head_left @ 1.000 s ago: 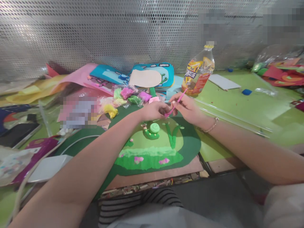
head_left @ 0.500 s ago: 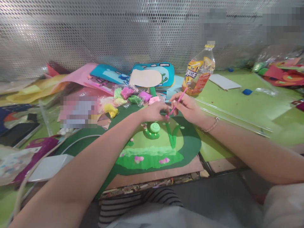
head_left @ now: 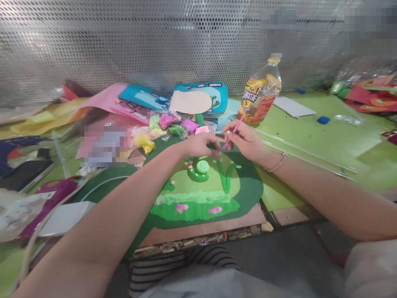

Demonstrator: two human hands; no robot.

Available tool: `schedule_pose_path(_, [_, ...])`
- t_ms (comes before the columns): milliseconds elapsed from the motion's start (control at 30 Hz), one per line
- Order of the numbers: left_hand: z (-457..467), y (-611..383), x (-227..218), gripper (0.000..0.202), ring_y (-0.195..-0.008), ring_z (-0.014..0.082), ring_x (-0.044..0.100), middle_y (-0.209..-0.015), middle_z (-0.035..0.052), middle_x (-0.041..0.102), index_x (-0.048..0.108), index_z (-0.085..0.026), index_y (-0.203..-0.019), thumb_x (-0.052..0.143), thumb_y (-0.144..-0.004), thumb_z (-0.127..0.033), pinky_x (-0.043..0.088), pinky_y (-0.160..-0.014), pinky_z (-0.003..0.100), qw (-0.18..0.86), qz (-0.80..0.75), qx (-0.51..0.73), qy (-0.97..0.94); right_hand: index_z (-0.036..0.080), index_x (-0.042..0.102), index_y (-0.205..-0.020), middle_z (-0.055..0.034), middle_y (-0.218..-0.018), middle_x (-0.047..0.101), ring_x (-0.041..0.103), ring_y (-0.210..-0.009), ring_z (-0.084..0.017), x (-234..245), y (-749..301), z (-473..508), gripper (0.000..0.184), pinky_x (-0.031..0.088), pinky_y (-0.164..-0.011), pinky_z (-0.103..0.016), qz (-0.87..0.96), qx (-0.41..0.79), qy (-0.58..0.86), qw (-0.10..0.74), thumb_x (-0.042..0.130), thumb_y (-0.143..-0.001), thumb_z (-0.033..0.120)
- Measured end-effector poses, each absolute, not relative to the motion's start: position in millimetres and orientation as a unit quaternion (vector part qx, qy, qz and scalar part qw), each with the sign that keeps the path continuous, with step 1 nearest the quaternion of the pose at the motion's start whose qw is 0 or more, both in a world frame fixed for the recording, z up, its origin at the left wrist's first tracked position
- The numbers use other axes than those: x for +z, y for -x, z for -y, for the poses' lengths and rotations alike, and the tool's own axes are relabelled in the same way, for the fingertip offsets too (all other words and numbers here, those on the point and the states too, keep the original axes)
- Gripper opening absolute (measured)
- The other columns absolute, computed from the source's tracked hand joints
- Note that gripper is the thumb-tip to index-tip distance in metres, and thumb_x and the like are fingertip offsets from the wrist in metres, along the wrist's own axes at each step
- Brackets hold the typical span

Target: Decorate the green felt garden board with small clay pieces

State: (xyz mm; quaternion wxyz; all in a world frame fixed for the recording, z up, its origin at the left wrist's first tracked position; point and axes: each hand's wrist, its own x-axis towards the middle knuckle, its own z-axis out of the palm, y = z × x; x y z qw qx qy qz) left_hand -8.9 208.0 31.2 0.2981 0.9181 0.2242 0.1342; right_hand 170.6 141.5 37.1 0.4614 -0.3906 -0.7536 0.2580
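Note:
My right hand (head_left: pixel 243 140) grips a thin pink modelling tool (head_left: pixel 235 129) like a pen, its tip slanting down to the left. My left hand (head_left: pixel 201 145) is bent over the top of the picture, fingertips closed at a small piece of pink clay (head_left: pixel 218 153) above the green clay stems (head_left: pixel 226 178). Beneath both hands lies a dark green card (head_left: pixel 252 188) with a lighter green middle. On it sits a green clay snail (head_left: pixel 202 167), left of the stems. A clay grass strip (head_left: pixel 198 210) with pink flowers runs along the bottom.
Bagged clay pieces (head_left: pixel 176 129) lie behind my left hand. A drink bottle (head_left: pixel 260 93) stands behind my right. Clear rods (head_left: pixel 307 153) lie to the right, a white board (head_left: pixel 294 106) farther back. A phone (head_left: pixel 26 171), white box (head_left: pixel 66 219) and cable (head_left: pixel 105 179) are at left.
The tip of the pink tool has drawn slightly away from the pink clay. My left fingers have shifted a little; otherwise both hands stay in place.

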Motion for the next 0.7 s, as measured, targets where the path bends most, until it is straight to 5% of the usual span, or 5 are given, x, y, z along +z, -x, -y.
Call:
schedule_pose_path(367, [-204, 6, 29, 0.027, -0.088, 0.014, 0.058, -0.096, 0.0042, 0.065, 0.065, -0.014, -0.091, 0.063, -0.07, -0.033, 0.044, -0.081, 0.025, 0.283, -0.254, 0.146, -0.913, 0.02, 0.049, -0.093, 0.0035, -0.066, 0.054, 0.054, -0.048, -0.009, 33, -175, -147, 0.022, 0.043, -0.046, -0.023, 0.743, 0.268, 0.389, 0.474, 0.048, -0.088, 0.041])
schedule_pose_path(500, [-202, 4, 39, 0.03, -0.083, 0.013, 0.058, -0.093, 0.0025, 0.066, 0.062, -0.016, -0.099, 0.048, -0.082, -0.036, 0.044, -0.076, 0.024, 0.255, -0.285, 0.141, -0.913, 0.02, 0.05, -0.092, 0.004, -0.065, 0.053, 0.051, -0.046, -0.008, 30, -176, -153, 0.022, 0.041, -0.045, -0.023, 0.721, 0.272, 0.409, 0.489, 0.049, -0.088, 0.041])
schedule_pose_path(700, [-192, 6, 72, 0.034, -0.077, 0.0186, 0.057, -0.076, 0.0076, 0.063, 0.063, -0.014, -0.077, 0.035, -0.086, -0.031, 0.041, -0.073, 0.029, 0.127, -0.403, 0.149, -0.894, 0.02, 0.052, -0.096, 0.0065, -0.055, 0.039, 0.037, -0.046, -0.009, 19, -182, -169, 0.029, 0.032, -0.043, -0.022, 0.665, 0.24, 0.485, 0.515, 0.041, -0.089, 0.045])
